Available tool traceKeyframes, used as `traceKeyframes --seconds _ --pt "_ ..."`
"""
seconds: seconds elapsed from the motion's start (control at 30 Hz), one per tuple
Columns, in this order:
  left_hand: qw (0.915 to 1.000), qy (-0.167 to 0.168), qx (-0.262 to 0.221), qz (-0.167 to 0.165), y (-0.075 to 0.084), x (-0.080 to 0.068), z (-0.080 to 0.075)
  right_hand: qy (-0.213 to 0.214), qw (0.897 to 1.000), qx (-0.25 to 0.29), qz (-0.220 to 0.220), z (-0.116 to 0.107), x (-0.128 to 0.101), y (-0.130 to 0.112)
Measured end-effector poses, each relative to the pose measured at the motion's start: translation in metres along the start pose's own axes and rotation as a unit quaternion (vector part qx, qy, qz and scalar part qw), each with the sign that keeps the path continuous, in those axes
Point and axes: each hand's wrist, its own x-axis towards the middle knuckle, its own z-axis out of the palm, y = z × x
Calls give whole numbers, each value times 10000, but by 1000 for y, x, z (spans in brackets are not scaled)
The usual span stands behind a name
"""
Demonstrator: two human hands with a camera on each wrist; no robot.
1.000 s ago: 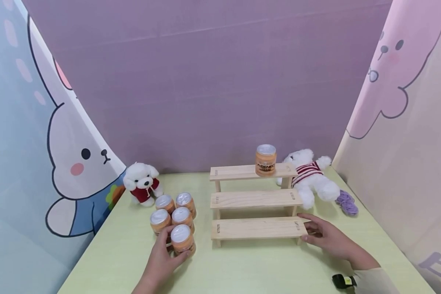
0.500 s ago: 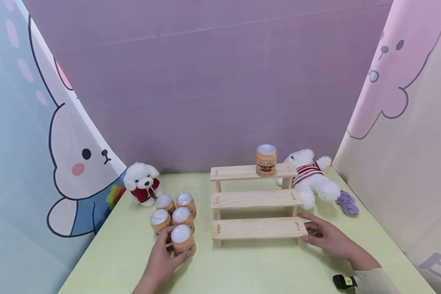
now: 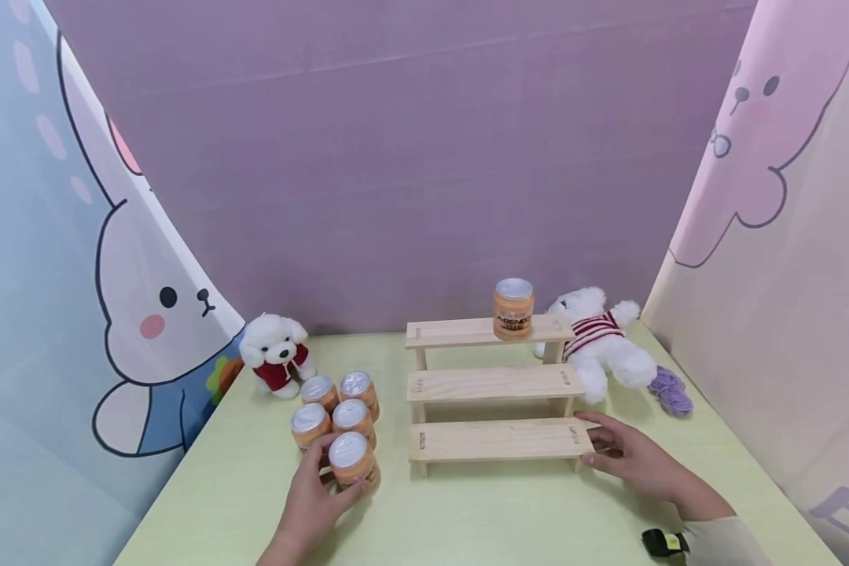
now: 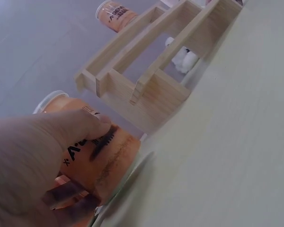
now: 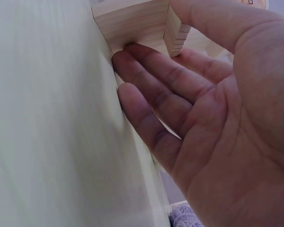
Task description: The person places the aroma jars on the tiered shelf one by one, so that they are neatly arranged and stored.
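Observation:
My left hand (image 3: pixel 308 497) grips the nearest orange can (image 3: pixel 354 468), which has a silvery lid, thumb on its near side and fingers round the left. Dark lettering on this can (image 4: pixel 85 149) shows beneath the thumb in the left wrist view. Behind it, several matching cans (image 3: pixel 310 424) stand close together. At the right end of the three-tier wooden shelf (image 3: pixel 495 440), my right hand (image 3: pixel 637 461) holds the lowest step between thumb and index finger. Its other fingers (image 5: pixel 146 101) reach toward the end leg, near the tabletop. Another orange can (image 3: pixel 512 314) stands on the top step.
A white toy dog (image 3: pixel 276 354) in a red top sits behind the cans. Behind the shelf's right side leans a white plush bear (image 3: pixel 608 338) in a striped sweater, with purple yarn (image 3: pixel 670 391) beside it. A black device (image 3: pixel 661 542) lies near the right sleeve.

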Motion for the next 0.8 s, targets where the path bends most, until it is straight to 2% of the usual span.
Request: traceKeyframes --seconds 0.2,0.37,0.8 --pt "9998 162 -98 30 5 -1 -2 -56 9998 65 -151 1 -1 3" --pt "9991 258 -206 247 10 -1 -2 -47 9999 99 -97 1 0 3" --pt "9983 364 -249 378 23 -3 -6 -48 9999 122 -35 1 1 3"
